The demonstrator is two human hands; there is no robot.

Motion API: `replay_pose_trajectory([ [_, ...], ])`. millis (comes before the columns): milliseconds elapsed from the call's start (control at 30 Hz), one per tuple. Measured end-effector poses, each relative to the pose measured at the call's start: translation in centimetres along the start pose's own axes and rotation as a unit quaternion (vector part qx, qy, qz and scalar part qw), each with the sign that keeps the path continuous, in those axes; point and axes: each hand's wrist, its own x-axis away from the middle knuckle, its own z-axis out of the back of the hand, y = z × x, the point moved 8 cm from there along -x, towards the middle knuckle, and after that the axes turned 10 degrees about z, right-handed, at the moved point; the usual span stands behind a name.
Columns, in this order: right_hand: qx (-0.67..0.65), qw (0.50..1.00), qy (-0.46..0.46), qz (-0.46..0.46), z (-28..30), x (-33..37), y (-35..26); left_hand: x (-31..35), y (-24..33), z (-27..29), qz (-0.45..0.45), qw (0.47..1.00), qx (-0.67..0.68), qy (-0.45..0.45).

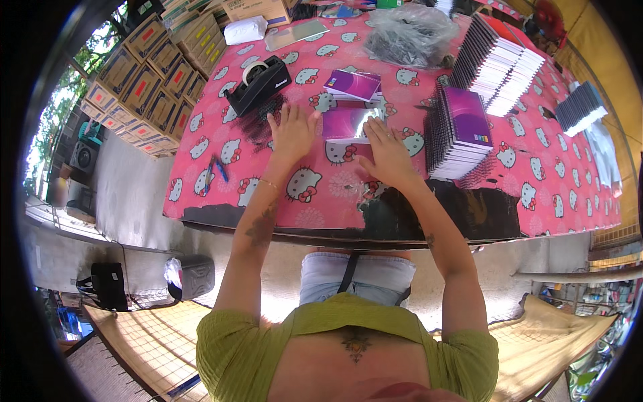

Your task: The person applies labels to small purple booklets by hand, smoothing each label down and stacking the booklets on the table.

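A purple-covered notebook (340, 126) lies flat on the pink patterned tablecloth in front of me. My right hand (387, 153) rests on its right side, fingers stretched out over the glossy cover. Beside its left edge, my left hand (293, 134) lies with fingers spread, holding nothing. Just beyond is another purple notebook (353, 85), set on top of further pages. A tall stack of spiral-bound purple notebooks (467, 120) stands to the right of my right hand. Past my left hand sits a black tape dispenser (260, 87) with a roll of tape.
Pens (216, 173) lie at the left of the table (308, 216). A higher pile of spiral notebooks (502, 63) and a clear plastic bag (410, 37) are at the back. Dark notebooks (580, 109) lie far right. Cardboard boxes (144, 87) are stacked beyond the left edge.
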Motion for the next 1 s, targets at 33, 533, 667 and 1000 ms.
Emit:
replay_pose_trajectory([
  [33, -0.001, 1.000, 0.003, 0.001, 0.0, 0.0, -0.1, 0.3, 1.0, 0.3, -0.038, 0.997, 0.061, 0.014],
  [533, -0.236, 0.964, 0.121, -0.015, 0.1, 0.1, 3.1, 2.5, 7.8, -2.2, -0.219, 0.967, 0.120, 0.042],
  [667, -0.266, 0.957, 0.116, -0.018, 0.1, -0.3, 3.0, 1.0, 6.4, -0.6, -0.043, 0.989, 0.050, 0.130],
  [1000, -0.368, 0.909, 0.180, -0.071, -0.1, 0.3, 3.0, 3.9, 9.4, -1.0, -0.164, 0.973, 0.156, 0.034],
])
